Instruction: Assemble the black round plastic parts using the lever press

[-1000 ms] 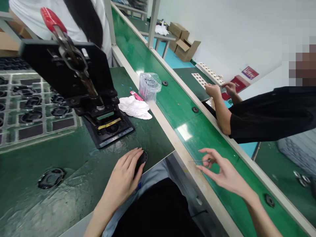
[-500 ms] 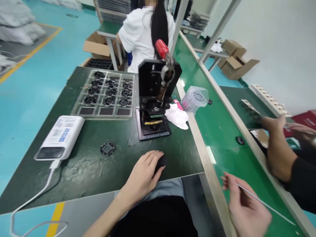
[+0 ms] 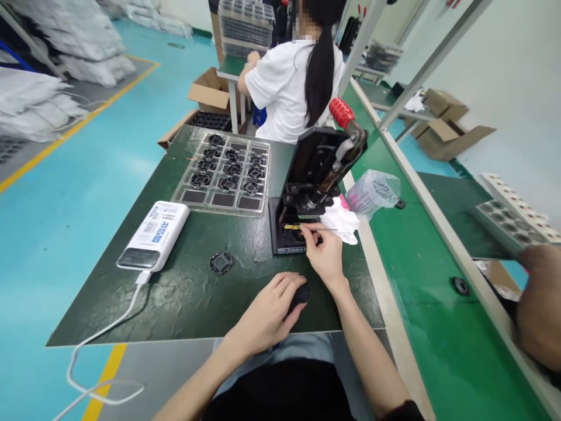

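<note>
My left hand [image 3: 280, 307] is closed around a black round part [image 3: 301, 295] at the table's front edge, its fingers covering much of it. My right hand [image 3: 324, 251] pinches a thin stick [image 3: 326, 228] at the base of a black hand press [image 3: 302, 193] with a red grip [image 3: 342, 112]. Its fingertips are over the press bed, beside a yellow strip [image 3: 291, 227], and partly hide the dark round seat there. Another black ring-shaped part [image 3: 221, 262] lies flat on the table, left of my left hand.
A clear compartment tray [image 3: 205, 203] with several black parts stands behind. A white power bank [image 3: 153, 235] with a cable lies left. White tissue [image 3: 342, 221] and a bagged cup [image 3: 372, 192] are beside the press. The green conveyor [image 3: 421, 292] runs along the right. Co-workers sit ahead and right.
My right hand has moved left from over the conveyor to the press base, with the thin stick in its fingers. My left hand keeps hold of the black part. The view has shifted.
</note>
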Demonstrator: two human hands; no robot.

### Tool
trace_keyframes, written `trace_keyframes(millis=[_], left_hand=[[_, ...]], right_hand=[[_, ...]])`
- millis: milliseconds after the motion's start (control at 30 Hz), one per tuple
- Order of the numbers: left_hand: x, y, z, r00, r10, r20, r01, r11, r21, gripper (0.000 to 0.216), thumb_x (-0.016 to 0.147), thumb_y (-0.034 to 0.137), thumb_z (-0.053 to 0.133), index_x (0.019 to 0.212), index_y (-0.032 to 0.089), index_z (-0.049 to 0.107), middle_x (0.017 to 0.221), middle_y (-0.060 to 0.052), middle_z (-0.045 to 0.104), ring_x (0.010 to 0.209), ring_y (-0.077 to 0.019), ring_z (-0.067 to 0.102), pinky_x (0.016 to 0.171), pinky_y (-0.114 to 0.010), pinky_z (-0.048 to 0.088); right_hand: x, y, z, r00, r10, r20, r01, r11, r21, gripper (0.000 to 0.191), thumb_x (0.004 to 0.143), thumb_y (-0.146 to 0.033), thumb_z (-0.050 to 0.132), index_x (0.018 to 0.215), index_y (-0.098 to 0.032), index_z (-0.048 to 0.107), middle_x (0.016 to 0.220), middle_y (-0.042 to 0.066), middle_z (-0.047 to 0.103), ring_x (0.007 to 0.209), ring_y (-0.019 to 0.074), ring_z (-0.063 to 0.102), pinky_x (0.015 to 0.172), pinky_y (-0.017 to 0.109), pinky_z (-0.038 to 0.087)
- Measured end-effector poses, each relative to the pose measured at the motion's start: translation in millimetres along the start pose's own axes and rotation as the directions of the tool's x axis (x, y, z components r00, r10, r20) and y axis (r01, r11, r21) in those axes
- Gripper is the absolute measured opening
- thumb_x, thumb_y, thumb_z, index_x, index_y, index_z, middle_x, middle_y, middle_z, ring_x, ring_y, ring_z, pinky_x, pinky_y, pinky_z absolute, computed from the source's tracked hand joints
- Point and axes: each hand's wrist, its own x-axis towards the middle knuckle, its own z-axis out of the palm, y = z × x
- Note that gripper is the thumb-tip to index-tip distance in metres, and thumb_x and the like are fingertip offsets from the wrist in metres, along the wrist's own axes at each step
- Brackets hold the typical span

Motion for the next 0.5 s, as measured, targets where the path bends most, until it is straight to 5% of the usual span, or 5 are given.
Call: trace_keyframes(millis=[167, 500], left_hand=[[0.3, -0.6, -0.6, 1.0, -0.005, 0.002, 0.005, 1.0, -0.015, 0.038, 0.097, 0.016, 0.059, 0.134, 0.019, 0.05, 0.13, -0.012, 0.066, 0.124, -0.0254, 0.062, 0.105, -0.043, 0.057], [-1.0, 0.4, 1.6, 1.0, 0.002, -0.017, -0.002, 1.0, -0.001, 0.038, 0.097, 0.016, 0.059, 0.134, 0.019, 0.05, 0.129, -0.012, 0.066, 0.123, -0.0255, 0.062, 0.105, -0.044, 0.057]], right_hand=[[-1.7, 0.9, 1.0, 0.995, -0.003, -0.099, 0.005, 1.0, 0.024, 0.025, 0.095, -0.033, 0.058, 0.087, -0.016, 0.076, 0.089, 0.009, 0.078, 0.06, 0.0147, 0.061, 0.062, 0.029, 0.049], [0.7, 5.6, 1.4, 0.995, 0.02, -0.093, -0.015, 0.998, 0.058, 0.025, 0.094, -0.032, 0.062, 0.086, -0.016, 0.08, 0.089, 0.008, 0.079, 0.058, 0.0141, 0.061, 0.063, 0.029, 0.049]])
